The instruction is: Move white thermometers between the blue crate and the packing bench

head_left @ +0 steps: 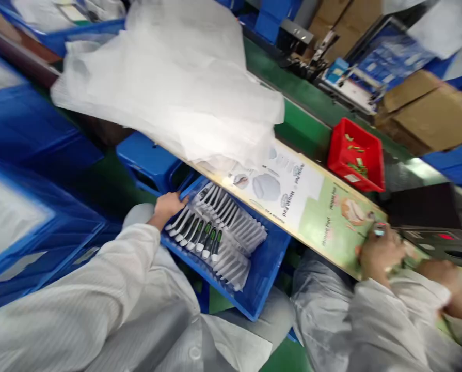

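Note:
My left hand (170,207) is closed on the left end of a blue plastic crate (267,274), its fingers hooked over the rim. The crate rests tilted across my lap, under the edge of the bench. Inside it lie rows of slim white handle-shaped parts (234,263), some in clear plastic trays. Several in the near row show dark bodies with green marks (203,236); their exact kind is unclear. My right hand is out of view.
Translucent white sheets (169,77) cover the left of the narrow bench (312,217). A co-worker's hand (381,253) works at the right, near a black device (428,222). A red bin (354,155) holds small green pieces. Blue crates (17,119) and a blue stool (149,160) stand left.

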A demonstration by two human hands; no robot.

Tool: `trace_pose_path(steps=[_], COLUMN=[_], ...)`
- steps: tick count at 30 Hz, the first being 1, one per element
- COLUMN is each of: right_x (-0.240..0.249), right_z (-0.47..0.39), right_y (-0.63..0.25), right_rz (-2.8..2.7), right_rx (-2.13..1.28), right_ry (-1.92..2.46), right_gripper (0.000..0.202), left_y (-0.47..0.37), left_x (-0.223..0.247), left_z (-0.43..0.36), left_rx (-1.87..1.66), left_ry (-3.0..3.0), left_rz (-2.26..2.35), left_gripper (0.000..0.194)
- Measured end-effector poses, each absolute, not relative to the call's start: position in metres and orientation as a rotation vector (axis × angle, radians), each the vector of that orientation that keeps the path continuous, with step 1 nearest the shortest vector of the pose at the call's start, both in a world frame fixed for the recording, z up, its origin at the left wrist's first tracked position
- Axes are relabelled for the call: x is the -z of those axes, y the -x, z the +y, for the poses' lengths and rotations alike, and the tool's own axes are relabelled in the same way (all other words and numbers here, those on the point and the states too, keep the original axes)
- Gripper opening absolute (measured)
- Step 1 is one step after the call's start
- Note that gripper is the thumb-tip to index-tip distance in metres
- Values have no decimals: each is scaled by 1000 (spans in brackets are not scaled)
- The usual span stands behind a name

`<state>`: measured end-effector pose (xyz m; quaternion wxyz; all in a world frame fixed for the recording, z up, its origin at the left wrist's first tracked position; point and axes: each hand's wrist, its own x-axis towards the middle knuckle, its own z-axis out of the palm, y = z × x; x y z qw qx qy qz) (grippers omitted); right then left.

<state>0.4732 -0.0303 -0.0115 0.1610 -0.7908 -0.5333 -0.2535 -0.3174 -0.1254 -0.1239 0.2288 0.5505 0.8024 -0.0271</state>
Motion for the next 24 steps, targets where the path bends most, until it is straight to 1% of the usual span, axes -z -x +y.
trace_pose_path(steps=[2, 4, 5, 6, 8, 9, 10, 11, 12, 13, 15, 17, 19, 21, 24], right_x=[15, 12, 11, 12, 26, 40, 59, 81, 104, 127, 171, 207, 231, 243, 243], right_z=[-30, -41, -52, -65, -100, -119, -137, -153, -166, -174, -175, -162, -142, -121, -98], right_y=[-467, -438, -414, -384, -310, -269, -227, -188, -151, -119, -68, -43, -40, -50, -67], right_rz=[-1544, -1580, -1600, -1603, -1610, -1595, -1675, -1917, -2242, -2471, -2710, -2800, -2873, -2951, -3130], right_rx=[669, 589, 567, 566, 569, 569, 513, 391, 175, -39, -306, -342, -247, -136, -68], right_ry=[2161, 2040, 1954, 1851, 1621, 1510, 1419, 1305, 1163, 1094, 1140, 1313, 1428, 1479, 1412], right_gripper=[65, 80, 81, 76, 54, 42, 34, 28, 24, 25, 36, 50, 60, 62, 64], left_y=[316, 317, 317, 318, 318, 318, 318, 318, 318, 319, 320, 321, 321, 320, 320], left_x=[123, 125, 127, 128, 131, 132, 132, 133, 132, 132, 131, 130, 130, 132, 135], left_z=[-126, -126, -126, -126, -126, -127, -127, -128, -128, -129, -128, -128, -128, -128, -129], left_rx=[56, 37, 27, 16, -4, -16, -31, -49, -67, -83, -103, -108, -113, -123, -148], left_ry=[-1538, -1546, -1543, -1540, -1528, -1520, -1513, -1509, -1505, -1499, -1478, -1451, -1445, -1460, -1472], left_rz=[2214, 2218, 2220, 2224, 2231, 2229, 2223, 2211, 2200, 2192, 2189, 2188, 2179, 2172, 2171], left_gripper=[69, 68, 68, 69, 71, 72, 73, 74, 74, 73, 70, 67, 65, 63, 61])
